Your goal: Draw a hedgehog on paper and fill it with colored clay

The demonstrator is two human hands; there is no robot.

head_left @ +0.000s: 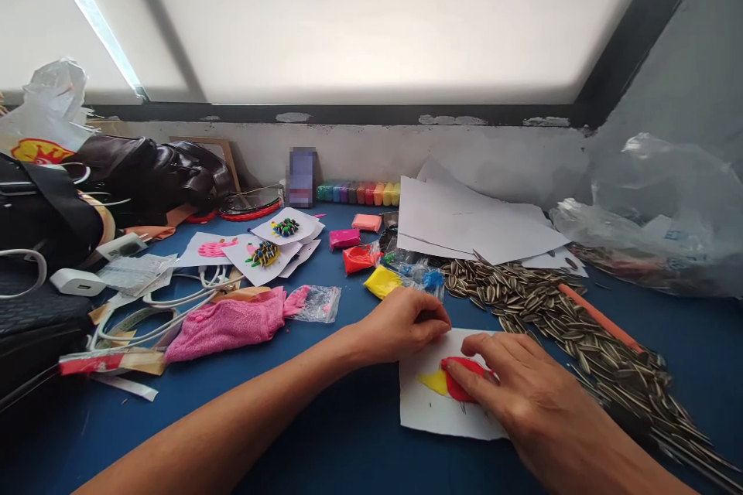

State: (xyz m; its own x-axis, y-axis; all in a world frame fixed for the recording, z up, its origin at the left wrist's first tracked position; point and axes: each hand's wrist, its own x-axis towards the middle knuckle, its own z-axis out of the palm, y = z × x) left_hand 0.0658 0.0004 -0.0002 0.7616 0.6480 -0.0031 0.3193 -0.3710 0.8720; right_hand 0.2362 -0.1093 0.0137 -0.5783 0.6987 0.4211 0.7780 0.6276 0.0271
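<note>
A white paper square [415,414] lies on the blue table in front of me, bearing a flat red clay shape [458,387] with a yellow clay piece [433,381] joined to its left. Over the red clay is my right hand [522,383], thumb touching its surface, fingers apart and partly covering its right side. My left hand [412,319] is at the paper's upper edge, fingers curled and pressed together; whatever is between them is hidden. Just behind it lies a yellow clay packet [383,282]. Striped sunflower seeds [557,317] are heaped beyond my right hand.
White sheets [464,216] lie behind the seeds, and an orange stick [600,317] rests on the heap. Clay packs [360,193] line the wall. Decorated cards [255,255], a pink cloth [232,325], white cables [156,309] and bags [151,166] crowd the left. A plastic bag [662,224] sits right.
</note>
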